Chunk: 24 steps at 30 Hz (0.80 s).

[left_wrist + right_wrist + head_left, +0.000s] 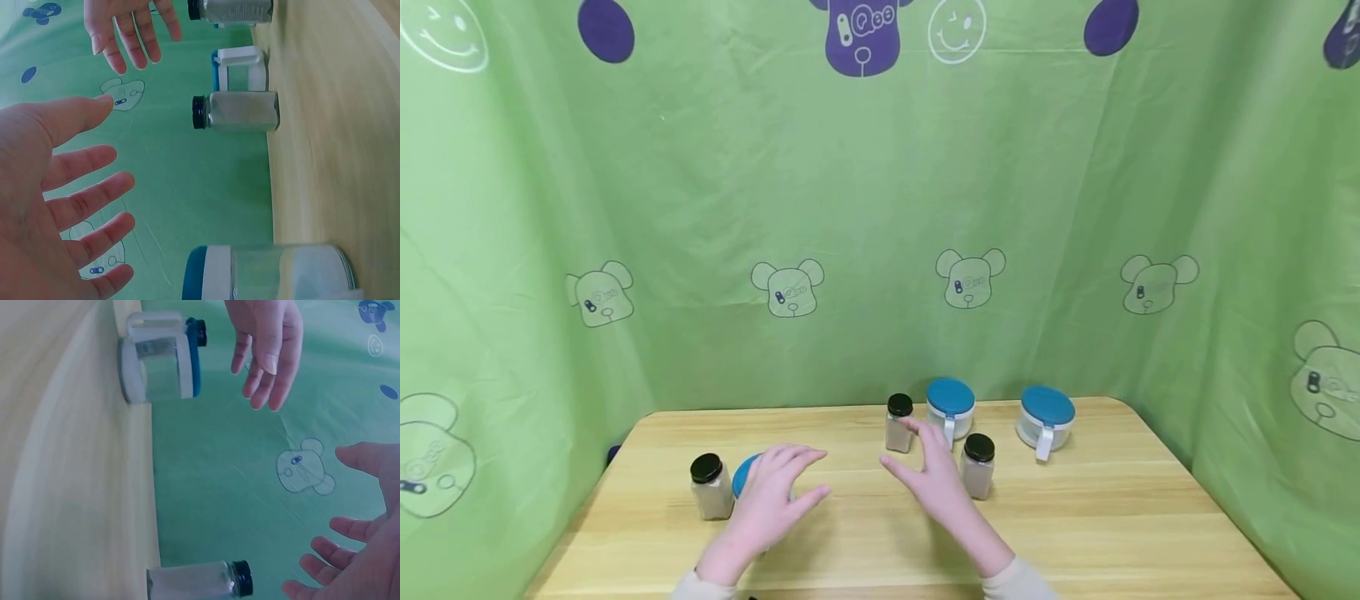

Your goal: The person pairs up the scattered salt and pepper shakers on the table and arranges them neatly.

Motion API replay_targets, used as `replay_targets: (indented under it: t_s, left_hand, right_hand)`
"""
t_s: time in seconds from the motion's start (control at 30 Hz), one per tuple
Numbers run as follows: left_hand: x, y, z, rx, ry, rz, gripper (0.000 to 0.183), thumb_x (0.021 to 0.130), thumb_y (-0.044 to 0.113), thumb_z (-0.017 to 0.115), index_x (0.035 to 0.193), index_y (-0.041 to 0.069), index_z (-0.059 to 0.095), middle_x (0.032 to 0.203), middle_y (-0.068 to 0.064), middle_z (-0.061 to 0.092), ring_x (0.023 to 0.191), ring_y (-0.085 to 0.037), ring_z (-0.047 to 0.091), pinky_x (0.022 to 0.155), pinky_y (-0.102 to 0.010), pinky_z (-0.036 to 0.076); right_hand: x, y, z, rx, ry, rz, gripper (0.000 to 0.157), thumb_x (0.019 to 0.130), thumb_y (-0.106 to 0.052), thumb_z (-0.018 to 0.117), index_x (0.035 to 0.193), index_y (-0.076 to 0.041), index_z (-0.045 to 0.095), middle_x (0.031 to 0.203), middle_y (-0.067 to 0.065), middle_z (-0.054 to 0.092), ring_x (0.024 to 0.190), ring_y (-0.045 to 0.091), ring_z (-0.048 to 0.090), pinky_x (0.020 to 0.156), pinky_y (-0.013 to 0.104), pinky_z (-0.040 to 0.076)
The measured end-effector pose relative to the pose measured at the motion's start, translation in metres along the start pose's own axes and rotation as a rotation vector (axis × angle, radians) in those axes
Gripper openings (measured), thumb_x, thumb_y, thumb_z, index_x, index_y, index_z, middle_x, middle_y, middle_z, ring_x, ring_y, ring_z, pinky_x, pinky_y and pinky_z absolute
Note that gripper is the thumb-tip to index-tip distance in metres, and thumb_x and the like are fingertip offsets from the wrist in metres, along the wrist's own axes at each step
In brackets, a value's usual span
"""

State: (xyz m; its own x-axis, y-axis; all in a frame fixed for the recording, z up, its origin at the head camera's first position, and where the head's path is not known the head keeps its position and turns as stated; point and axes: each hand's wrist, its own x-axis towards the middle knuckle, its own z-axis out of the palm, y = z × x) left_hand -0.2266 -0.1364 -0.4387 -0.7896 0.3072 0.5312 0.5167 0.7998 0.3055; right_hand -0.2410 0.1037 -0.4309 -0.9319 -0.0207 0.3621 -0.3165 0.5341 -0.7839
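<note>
Both hands hover over the table with fingers spread, neither holding anything. My left hand (767, 496) overlaps a blue-lidded clear container (742, 475) in the head view, hiding most of it; the left wrist view shows that container (262, 275) below the hand. Just left of it stands a black-lidded jar (711, 490) with pale contents. My right hand (936, 479) is between two more black-lidded jars: the far one (898, 429) at its fingertips in the head view, the other (977, 471) beside its wrist. In the right wrist view, its thumb and fingers (337, 553) are apart.
Toward the back right stand two blue-lidded containers with white handles, one (951, 402) behind the right hand and one (1047, 408) farther right. All stand upright on the light wooden table (1112, 517). A green printed curtain (880, 192) hangs behind and at both sides.
</note>
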Motion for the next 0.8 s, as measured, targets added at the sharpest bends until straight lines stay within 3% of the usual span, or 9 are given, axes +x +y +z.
replay_targets:
  t_s: [0.3, 0.63, 0.8]
  left_hand:
    - [0.012, 0.012, 0.004, -0.046, 0.006, 0.011, 0.047, 0.078, 0.047, 0.063, 0.119, 0.025, 0.057, 0.12, 0.006, 0.057, 0.114, -0.019, 0.047, 0.1, -0.045, 0.032]
    - [0.031, 0.026, 0.011, -0.074, 0.034, 0.026, 0.047, 0.077, 0.045, 0.064, 0.119, 0.024, 0.057, 0.119, 0.004, 0.059, 0.113, -0.019, 0.048, 0.099, -0.047, 0.034]
    - [0.038, 0.032, 0.013, -0.093, 0.04, 0.012, 0.046, 0.077, 0.045, 0.064, 0.119, 0.027, 0.056, 0.12, 0.006, 0.058, 0.115, -0.017, 0.047, 0.099, -0.046, 0.033]
  right_hand:
    - [0.007, 0.002, -0.017, -0.002, 0.009, -0.029, 0.056, 0.075, -0.041, 0.068, 0.122, -0.016, 0.05, 0.133, 0.007, 0.042, 0.124, 0.027, 0.04, 0.1, 0.052, 0.033]
    - [0.012, 0.005, -0.032, -0.053, 0.049, -0.074, 0.061, 0.075, -0.046, 0.066, 0.124, -0.013, 0.049, 0.126, 0.004, 0.047, 0.116, 0.023, 0.045, 0.092, 0.046, 0.04]
    - [0.015, 0.008, -0.041, -0.024, 0.05, -0.057, 0.06, 0.076, -0.044, 0.066, 0.125, -0.014, 0.047, 0.126, 0.005, 0.044, 0.118, 0.025, 0.043, 0.096, 0.048, 0.038]
